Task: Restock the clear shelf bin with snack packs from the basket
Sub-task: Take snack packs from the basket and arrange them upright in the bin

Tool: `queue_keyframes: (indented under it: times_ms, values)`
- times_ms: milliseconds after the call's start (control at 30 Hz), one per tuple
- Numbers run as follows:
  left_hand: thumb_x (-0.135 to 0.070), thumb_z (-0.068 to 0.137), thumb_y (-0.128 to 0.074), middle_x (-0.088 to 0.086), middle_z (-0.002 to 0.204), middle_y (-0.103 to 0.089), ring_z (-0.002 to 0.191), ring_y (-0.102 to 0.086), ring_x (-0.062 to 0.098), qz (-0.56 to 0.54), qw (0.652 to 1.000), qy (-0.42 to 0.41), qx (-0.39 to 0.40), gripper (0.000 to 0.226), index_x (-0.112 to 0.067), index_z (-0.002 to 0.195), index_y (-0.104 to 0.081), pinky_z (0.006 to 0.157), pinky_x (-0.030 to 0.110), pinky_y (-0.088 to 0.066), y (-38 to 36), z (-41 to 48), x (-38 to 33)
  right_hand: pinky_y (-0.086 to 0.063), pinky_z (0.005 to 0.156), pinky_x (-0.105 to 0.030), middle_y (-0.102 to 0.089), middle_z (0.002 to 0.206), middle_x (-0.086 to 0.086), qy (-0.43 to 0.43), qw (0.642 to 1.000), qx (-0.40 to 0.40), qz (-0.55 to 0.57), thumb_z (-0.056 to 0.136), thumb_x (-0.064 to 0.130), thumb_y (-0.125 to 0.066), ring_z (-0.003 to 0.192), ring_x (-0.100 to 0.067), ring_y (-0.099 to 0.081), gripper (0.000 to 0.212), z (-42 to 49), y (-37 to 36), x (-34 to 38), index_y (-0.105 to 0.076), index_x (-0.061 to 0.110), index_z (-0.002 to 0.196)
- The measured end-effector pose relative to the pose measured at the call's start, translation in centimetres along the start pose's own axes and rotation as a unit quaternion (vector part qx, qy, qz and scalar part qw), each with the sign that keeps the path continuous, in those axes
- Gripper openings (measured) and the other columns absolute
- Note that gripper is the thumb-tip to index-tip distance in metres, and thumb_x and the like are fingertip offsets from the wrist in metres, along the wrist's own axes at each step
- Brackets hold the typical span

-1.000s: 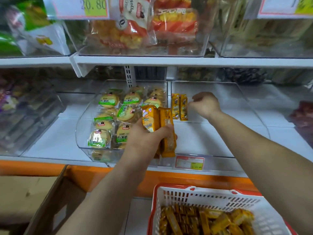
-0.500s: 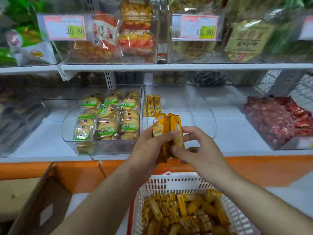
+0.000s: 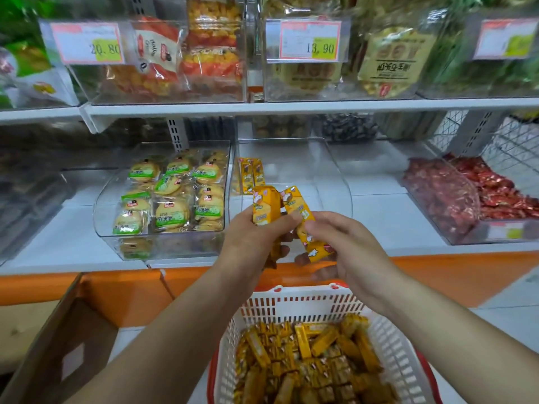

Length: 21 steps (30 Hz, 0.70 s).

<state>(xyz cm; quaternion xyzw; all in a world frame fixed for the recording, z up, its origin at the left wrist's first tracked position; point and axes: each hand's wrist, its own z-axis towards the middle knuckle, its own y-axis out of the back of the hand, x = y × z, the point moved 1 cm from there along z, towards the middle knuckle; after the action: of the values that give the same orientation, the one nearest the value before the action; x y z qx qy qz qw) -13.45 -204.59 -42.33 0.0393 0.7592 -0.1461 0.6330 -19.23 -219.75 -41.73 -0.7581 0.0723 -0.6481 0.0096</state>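
My left hand [image 3: 256, 240] grips a bundle of yellow snack packs [image 3: 264, 208] in front of the clear shelf bin [image 3: 335, 182]. My right hand [image 3: 338, 243] pinches one yellow pack [image 3: 303, 220] that tilts out of the bundle to the right. Two yellow packs [image 3: 251, 174] stand at the bin's back left corner; the rest of its floor is bare. Below my hands, the white and red basket [image 3: 294, 304] holds several more yellow packs [image 3: 306, 360].
A clear bin of round green-labelled biscuit packs [image 3: 172, 196] sits left of the target bin. A bin of red-wrapped snacks [image 3: 466, 196] is at the right. Bins with price tags line the upper shelf [image 3: 291, 106]. A cardboard box [image 3: 61, 345] stands at lower left.
My right hand came back from inside the bin to the bundle in my left hand and now pulls one pack out to the right. Both hands moved nearer, over the basket.
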Motion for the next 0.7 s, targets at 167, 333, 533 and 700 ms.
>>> queue_keyframes:
  times_ms: [167,333,533,700]
  values:
    - [-0.023,0.087,-0.08,0.003,0.081,-0.077,0.07,-0.071,0.014,-0.017,1.0,0.009,-0.003,0.02,-0.016,0.105,-0.074,0.057,0.028,-0.055,0.9,0.2,-0.6,-0.051,0.075,-0.035,-0.075,0.1,-0.009,0.002,1.0,-0.001,-0.019,0.09,0.014,-0.067,0.086,-0.019,-0.067,0.024,0.7,0.2,-0.2,-0.074,0.02,0.112]
    - [-0.034,0.087,-0.078,-0.002,0.07,-0.075,0.06,-0.068,0.012,0.065,0.997,-0.021,-0.036,0.019,-0.022,0.1,-0.073,0.049,0.025,-0.05,2.5,0.8,-1.2,-0.057,0.063,-0.033,-0.072,0.088,-0.005,0.012,1.0,0.006,0.014,0.091,0.008,-0.065,0.075,-0.016,-0.068,0.025,1.6,0.2,-0.1,-0.074,0.025,0.107]
    - [-0.026,0.087,-0.08,0.0,0.072,-0.074,0.062,-0.068,0.009,0.135,0.99,-0.037,0.005,0.015,-0.018,0.096,-0.071,0.056,0.025,-0.054,3.4,1.1,-0.7,-0.048,0.059,-0.028,-0.068,0.08,0.002,0.076,0.994,-0.078,-0.015,0.078,0.014,-0.079,0.07,-0.013,-0.06,0.041,3.6,0.6,1.2,-0.067,0.02,0.117]
    - [-0.03,0.09,-0.076,0.003,0.075,-0.074,0.062,-0.068,0.012,0.138,0.99,-0.016,-0.004,0.014,-0.02,0.097,-0.071,0.054,0.025,-0.054,4.5,2.5,-0.8,-0.052,0.058,-0.024,-0.072,0.084,-0.002,0.127,0.987,-0.097,-0.026,0.087,0.015,-0.075,0.073,-0.012,-0.067,0.028,8.1,-0.1,1.7,-0.063,0.018,0.112]
